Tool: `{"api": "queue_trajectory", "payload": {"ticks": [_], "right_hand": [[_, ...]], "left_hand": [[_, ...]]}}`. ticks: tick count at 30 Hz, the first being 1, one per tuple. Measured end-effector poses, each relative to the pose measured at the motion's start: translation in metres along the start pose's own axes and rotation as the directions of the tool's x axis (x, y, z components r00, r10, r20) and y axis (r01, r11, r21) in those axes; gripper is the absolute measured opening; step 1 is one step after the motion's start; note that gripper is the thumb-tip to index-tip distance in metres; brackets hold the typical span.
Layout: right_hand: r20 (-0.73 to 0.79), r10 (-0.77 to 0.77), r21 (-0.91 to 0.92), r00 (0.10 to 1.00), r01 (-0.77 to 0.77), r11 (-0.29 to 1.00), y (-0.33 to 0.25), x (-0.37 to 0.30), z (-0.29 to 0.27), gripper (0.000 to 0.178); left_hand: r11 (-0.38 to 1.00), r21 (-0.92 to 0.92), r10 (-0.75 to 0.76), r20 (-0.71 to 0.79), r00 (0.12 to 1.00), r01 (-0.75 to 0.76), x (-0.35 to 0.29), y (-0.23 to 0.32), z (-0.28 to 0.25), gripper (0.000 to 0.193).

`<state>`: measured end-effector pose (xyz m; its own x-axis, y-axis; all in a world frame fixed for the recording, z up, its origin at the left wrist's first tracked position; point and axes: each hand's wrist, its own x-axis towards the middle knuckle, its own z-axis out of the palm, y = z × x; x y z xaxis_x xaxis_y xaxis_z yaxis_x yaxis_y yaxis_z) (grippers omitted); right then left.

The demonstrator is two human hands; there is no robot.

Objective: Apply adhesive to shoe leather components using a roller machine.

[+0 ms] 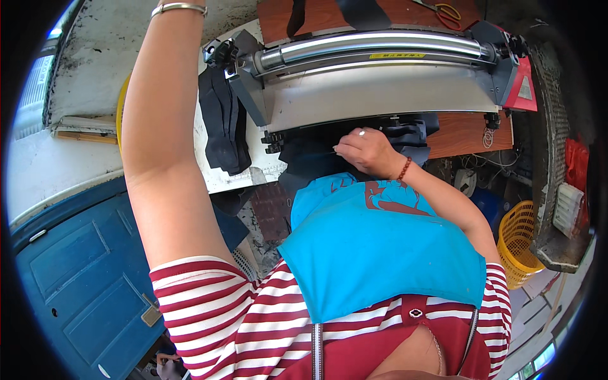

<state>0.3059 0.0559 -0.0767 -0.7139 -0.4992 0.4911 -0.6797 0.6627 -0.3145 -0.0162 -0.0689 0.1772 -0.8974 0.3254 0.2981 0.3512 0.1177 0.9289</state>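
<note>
My left arm point(164, 120) stretches up past the top edge, a silver bangle at its wrist; the hand itself is outside the picture. My right hand point(368, 153) is bent over dark flat sheet material point(307, 158) at the front of a roller machine point(380, 82). Its fingers are drawn together in a pinch, and what lies between them is too small and dark to make out. More dark cut pieces point(405, 132) lie just beyond that hand, partly under the machine's front edge. Left of the machine rests a stack of long dark pieces point(223, 123).
Orange-handled scissors point(448, 14) and dark pieces point(364, 12) lie on the brown board behind the machine. A yellow basket point(519, 244) stands at the right, below a worn ledge point(550, 190). Cables point(489, 158) hang near the machine. A blue door point(82, 278) is at the left.
</note>
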Motion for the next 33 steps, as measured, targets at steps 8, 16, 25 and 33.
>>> {"api": "queue_trajectory", "payload": {"ticks": [8,16,25,33], "right_hand": [[0.059,0.853,0.572,0.519,-0.718,0.397,0.032,0.019,-0.093,0.015],[-0.086,0.802,0.307,0.591,-0.75,0.586,0.078,0.047,-0.086,0.011],[-0.091,0.161,0.134,0.983,-0.149,0.98,0.012,0.019,-0.056,0.019],[0.284,0.155,-0.02,0.946,-0.155,0.988,0.003,-0.005,0.033,0.02]], "left_hand": [[0.887,0.442,0.052,0.198,0.979,-0.136,-0.02,-0.037,0.047,0.028],[0.688,0.723,-0.475,0.514,0.714,-0.063,-0.059,-0.14,0.104,0.054],[0.81,0.482,-0.511,0.301,0.805,0.334,-0.013,-0.138,0.094,0.02],[0.88,0.249,-0.463,0.264,0.846,0.404,0.012,-0.052,0.034,0.009]]}}
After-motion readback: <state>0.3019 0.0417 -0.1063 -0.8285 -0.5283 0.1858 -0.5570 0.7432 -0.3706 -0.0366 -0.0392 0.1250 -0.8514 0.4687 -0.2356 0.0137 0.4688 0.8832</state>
